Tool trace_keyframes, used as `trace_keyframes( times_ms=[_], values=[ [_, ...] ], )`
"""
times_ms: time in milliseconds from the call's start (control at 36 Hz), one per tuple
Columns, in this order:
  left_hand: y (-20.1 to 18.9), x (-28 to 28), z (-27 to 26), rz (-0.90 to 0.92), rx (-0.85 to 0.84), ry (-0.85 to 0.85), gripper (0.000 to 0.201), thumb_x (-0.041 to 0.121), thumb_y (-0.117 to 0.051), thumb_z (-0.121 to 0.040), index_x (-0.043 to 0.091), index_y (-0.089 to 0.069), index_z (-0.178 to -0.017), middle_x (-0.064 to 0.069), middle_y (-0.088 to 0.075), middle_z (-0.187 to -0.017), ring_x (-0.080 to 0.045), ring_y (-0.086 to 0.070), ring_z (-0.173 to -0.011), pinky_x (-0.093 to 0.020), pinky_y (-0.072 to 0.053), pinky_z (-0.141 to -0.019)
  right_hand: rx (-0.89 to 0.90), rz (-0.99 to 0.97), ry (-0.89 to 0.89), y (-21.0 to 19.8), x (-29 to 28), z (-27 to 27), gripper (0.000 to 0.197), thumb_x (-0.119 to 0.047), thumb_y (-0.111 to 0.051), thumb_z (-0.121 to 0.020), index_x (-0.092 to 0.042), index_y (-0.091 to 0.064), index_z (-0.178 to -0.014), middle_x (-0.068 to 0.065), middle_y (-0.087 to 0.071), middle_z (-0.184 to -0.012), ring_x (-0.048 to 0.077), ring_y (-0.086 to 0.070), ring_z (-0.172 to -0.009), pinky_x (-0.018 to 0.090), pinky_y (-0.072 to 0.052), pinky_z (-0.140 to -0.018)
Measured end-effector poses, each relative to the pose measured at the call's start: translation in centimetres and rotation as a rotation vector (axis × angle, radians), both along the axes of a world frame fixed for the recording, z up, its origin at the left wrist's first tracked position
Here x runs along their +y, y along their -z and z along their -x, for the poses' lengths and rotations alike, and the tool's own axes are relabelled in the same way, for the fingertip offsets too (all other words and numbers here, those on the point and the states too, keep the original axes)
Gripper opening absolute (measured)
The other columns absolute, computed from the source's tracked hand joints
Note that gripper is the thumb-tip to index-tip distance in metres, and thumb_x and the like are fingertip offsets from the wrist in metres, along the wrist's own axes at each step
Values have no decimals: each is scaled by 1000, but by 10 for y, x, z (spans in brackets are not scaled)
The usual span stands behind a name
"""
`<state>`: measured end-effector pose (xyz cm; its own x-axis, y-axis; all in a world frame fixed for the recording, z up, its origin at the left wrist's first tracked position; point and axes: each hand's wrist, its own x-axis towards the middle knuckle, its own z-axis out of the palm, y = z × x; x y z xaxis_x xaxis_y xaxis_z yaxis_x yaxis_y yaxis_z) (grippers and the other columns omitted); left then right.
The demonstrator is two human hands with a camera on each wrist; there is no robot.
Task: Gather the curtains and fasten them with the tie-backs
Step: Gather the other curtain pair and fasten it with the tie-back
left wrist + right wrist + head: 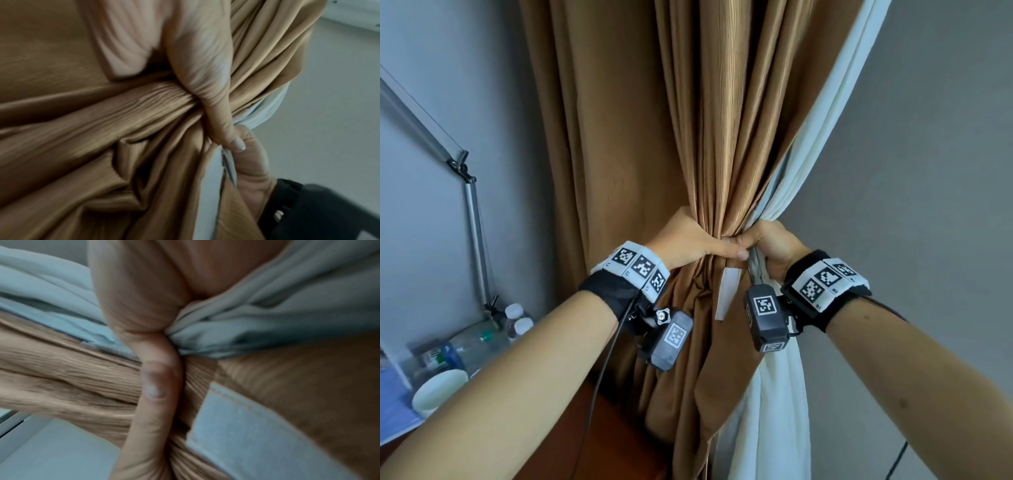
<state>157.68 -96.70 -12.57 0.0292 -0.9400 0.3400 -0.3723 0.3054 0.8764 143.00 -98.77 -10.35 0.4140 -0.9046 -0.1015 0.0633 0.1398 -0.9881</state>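
Observation:
A brown curtain [688, 120] and a white sheer curtain [818, 164] are bunched into one narrow waist at mid height. My left hand [695, 243] wraps that waist from the left, thumb across the front of the brown folds [102, 116]. From the right, my right hand [767, 241] grips the same spot, its fingers curled round the white curtain [267, 313] and its thumb [158, 386] lying on the brown pleats. A brown tie-back end with a white fastening strip [727, 291] hangs loose just below my left thumb, and the strip [246, 434] also shows in the right wrist view.
A metal lamp arm [472, 212] stands at the left over a wooden desk [619, 428] with water bottles [517, 318] and a white paper cup [440, 389]. A grey wall [928, 171] lies to the right. A black cable [599, 377] hangs from my left wrist.

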Motion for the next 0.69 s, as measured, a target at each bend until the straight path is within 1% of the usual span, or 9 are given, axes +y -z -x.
trace_keyframes(
  times_ms=[83,139,222,306,361,417,472,556,694],
  values=[
    [2,-1,-1,-8,24,-25,86,44,-96,-36,16,-71,-114,5,-74,-110,-8,-66,-110,-34,-48,-105,-24,10,-32,2,0,3,57,18,-56,-53,22,-58,-110,33,-62,-106,43,-64,-90,46,-58,-75],
    [6,-2,0,-11,70,-49,86,44,-96,-37,14,-71,-114,3,-75,-109,-9,-67,-109,-36,-50,-103,-26,36,-4,4,-1,3,59,18,-52,-50,22,-59,-109,36,-62,-108,47,-63,-95,49,-57,-76],
    [11,2,7,-6,201,-105,85,36,-97,-43,14,-66,-119,4,-74,-110,-7,-68,-107,-34,-51,-102,22,49,68,4,-4,1,35,23,-39,-68,16,-62,-93,29,-65,-89,42,-65,-79,44,-58,-66],
    [14,1,11,-54,304,-239,105,50,-96,-37,10,-49,-122,2,-67,-119,-9,-64,-111,-34,-49,-104,37,65,91,6,-7,-1,24,20,-49,-78,1,-63,-81,14,-67,-71,25,-66,-66,31,-58,-58],
    [15,1,10,-117,328,-319,120,62,-93,-30,16,-31,-121,-4,-55,-130,-16,-55,-121,-37,-44,-109,36,85,68,7,-7,-2,21,20,-57,-75,2,-64,-84,10,-69,-70,22,-68,-69,29,-59,-63],
    [15,0,7,-158,321,-335,128,73,-88,-20,23,-24,-120,-8,-46,-137,-19,-48,-127,-39,-41,-111,45,96,80,8,-9,-4,26,20,-61,-71,4,-64,-91,13,-68,-79,29,-66,-83,38,-58,-80],
    [11,3,7,-182,257,-337,128,73,-87,-26,20,-23,-124,-10,-38,-142,-21,-40,-133,-38,-35,-115,44,93,118,8,-11,-5,32,20,-62,-69,5,-64,-97,15,-67,-84,35,-64,-93,48,-54,-91],
    [7,8,-1,-213,131,-387,126,67,-87,-45,10,-20,-135,-10,-27,-147,-23,-25,-141,-37,-26,-118,32,80,132,6,-13,-3,39,21,-63,-68,8,-63,-105,17,-68,-89,36,-64,-96,49,-53,-91],
    [4,15,-37,-145,118,-439,137,70,-83,-42,15,-15,-148,-9,-26,-150,-23,-27,-140,-40,-28,-118,-4,66,126,5,-19,4,47,24,-62,-67,10,-63,-112,21,-69,-97,37,-67,-92,49,-56,-85]
  ],
)
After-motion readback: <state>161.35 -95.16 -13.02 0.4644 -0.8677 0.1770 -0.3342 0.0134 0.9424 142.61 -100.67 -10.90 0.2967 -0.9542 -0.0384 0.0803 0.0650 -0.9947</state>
